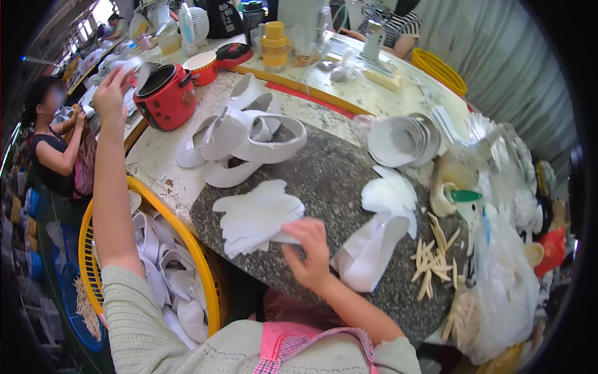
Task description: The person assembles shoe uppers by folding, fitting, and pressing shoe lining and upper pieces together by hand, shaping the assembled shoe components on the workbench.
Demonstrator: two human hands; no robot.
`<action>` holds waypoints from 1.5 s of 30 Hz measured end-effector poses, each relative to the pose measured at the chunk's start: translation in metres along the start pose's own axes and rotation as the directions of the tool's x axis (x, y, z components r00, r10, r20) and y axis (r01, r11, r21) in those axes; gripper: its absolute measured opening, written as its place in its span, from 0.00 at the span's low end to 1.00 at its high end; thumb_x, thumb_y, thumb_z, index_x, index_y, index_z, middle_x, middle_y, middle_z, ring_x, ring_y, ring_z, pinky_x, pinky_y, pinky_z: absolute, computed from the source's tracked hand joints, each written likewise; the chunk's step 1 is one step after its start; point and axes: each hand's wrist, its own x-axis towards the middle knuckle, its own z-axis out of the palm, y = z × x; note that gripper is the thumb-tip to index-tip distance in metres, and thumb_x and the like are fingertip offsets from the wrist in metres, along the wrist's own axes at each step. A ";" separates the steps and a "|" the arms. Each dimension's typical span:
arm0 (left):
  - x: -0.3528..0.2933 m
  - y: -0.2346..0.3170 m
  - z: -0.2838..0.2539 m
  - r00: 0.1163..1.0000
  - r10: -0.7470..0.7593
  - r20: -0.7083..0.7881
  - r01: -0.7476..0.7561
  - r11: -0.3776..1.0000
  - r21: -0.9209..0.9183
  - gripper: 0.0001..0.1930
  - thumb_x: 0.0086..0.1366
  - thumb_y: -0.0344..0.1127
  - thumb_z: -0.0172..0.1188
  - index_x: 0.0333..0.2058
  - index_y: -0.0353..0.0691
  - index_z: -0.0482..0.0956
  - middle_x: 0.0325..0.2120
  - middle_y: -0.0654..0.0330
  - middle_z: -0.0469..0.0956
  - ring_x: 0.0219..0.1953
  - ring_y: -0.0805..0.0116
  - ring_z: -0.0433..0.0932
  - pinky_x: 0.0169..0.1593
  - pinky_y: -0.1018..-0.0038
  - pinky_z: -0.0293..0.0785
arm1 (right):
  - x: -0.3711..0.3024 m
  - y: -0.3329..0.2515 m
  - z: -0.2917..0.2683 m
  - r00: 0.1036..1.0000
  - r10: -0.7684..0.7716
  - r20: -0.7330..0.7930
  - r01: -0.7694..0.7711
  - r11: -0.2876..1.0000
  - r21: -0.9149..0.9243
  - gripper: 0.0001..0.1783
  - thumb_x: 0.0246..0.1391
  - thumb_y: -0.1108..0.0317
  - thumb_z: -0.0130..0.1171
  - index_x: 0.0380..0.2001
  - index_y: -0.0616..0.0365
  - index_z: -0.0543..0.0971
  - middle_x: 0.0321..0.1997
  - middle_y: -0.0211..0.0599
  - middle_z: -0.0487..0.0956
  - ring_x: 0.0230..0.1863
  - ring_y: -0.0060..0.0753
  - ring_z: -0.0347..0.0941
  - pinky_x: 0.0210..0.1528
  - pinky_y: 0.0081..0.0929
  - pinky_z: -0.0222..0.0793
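Note:
My left hand (111, 93) is raised at the far left beside a red pot, its fingers closed on a blurred thin white piece (142, 76). My right hand (308, 252) is low over the dark stone slab (324, 171), thumb and fingers apart, fingertips at the edge of a pile of flat white cut-out pieces (255, 215). To the right of that hand lies a white shoe upper (372, 252), with more thin white pieces (391, 192) behind it. Several white shoe uppers (249, 137) are heaped at the slab's far left.
A yellow basket (215, 293) of white shoe parts stands at my left. Pale strips (436, 262) and a clear plastic bag (507, 280) lie at the right. Nested white curved pieces (402, 140), the red pot (167, 96) and a yellow-capped bottle (274, 47) stand farther back. Another person (56, 143) sits far left.

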 end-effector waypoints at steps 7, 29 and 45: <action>-0.287 0.097 0.188 0.792 -0.040 0.609 0.107 0.991 -0.075 0.11 0.57 0.30 0.59 0.38 0.31 0.78 0.29 0.57 0.80 0.31 0.76 0.78 0.35 0.83 0.72 | 0.042 -0.014 -0.086 0.919 0.366 -0.146 -0.204 0.759 0.618 0.41 0.47 0.79 0.56 0.61 0.57 0.46 0.43 0.43 0.72 0.39 0.24 0.70 0.42 0.24 0.66; -0.429 -0.004 0.157 0.316 -0.525 0.790 0.042 0.840 0.541 0.23 0.60 0.45 0.57 0.47 0.34 0.72 0.39 0.55 0.75 0.40 0.69 0.72 0.41 0.74 0.69 | -0.122 0.015 -0.156 0.765 0.639 -0.082 0.044 0.076 0.996 0.20 0.55 0.62 0.51 0.49 0.59 0.68 0.48 0.41 0.74 0.46 0.39 0.71 0.49 0.39 0.64; -0.398 -0.012 0.127 -0.101 -0.524 0.846 0.405 0.755 0.516 0.14 0.56 0.36 0.56 0.39 0.34 0.77 0.36 0.58 0.78 0.43 0.66 0.75 0.50 0.72 0.67 | -0.131 0.008 -0.164 0.965 0.139 -0.224 -0.215 0.905 -0.366 0.14 0.28 0.84 0.61 0.25 0.60 0.78 0.32 0.38 0.73 0.31 0.37 0.73 0.30 0.27 0.71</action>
